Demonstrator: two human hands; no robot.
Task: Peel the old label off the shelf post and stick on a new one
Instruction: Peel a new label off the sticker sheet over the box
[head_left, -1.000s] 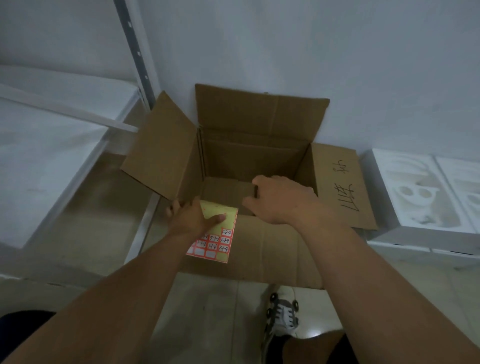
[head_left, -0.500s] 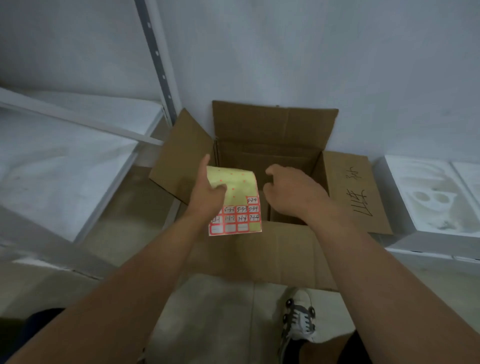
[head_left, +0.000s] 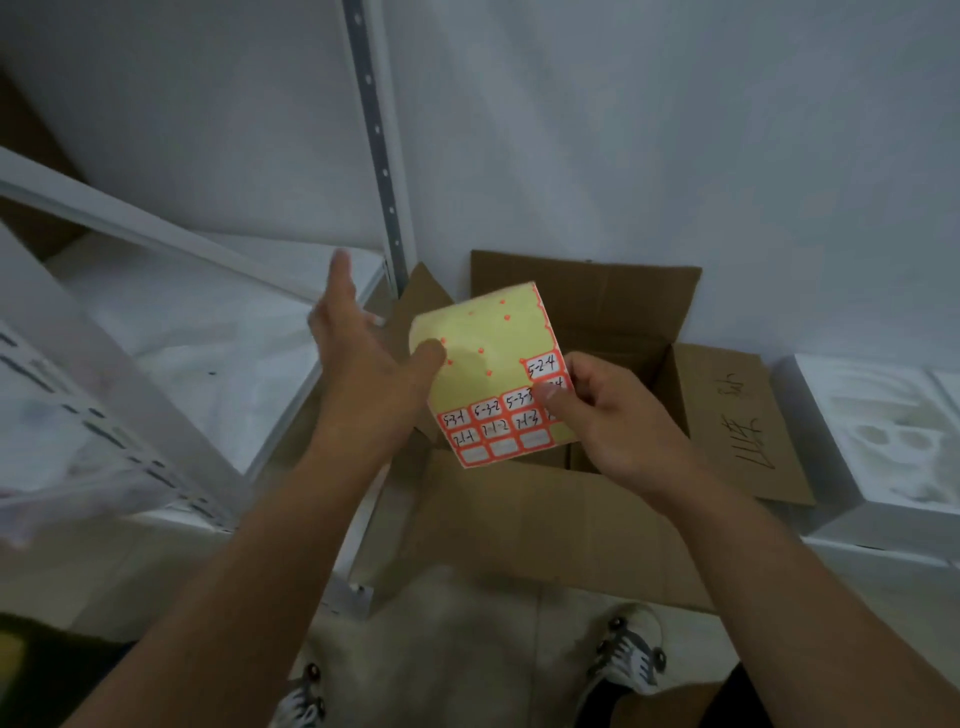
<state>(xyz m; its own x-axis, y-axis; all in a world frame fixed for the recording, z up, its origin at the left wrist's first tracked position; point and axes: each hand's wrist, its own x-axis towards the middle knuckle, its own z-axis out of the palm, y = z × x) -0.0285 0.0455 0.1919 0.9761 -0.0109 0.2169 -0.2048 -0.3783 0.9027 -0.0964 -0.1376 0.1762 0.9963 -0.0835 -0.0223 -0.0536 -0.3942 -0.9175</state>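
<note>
Yellow label sheet (head_left: 488, 358), red-bordered handwritten labels along bottom rows

Handwritten codes on your label sheet

On the yellow label sheet (head_left: 488, 358) you can read "5-2-4" at the right, then "5-3-1", "5-3-2" in a row, "7-1-1", "7-1-2" below; the cardboard box's right flap (head_left: 737, 421) bears handwritten marker characters, illegible.

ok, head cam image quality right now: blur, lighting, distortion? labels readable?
Head view: dim, flat light with a soft shadow on the label sheet; near shelf beam at left is smeared by motion blur; wide-angle bends the shelf post; handwritten codes are partly legible, some hidden under the right hand.
</note>
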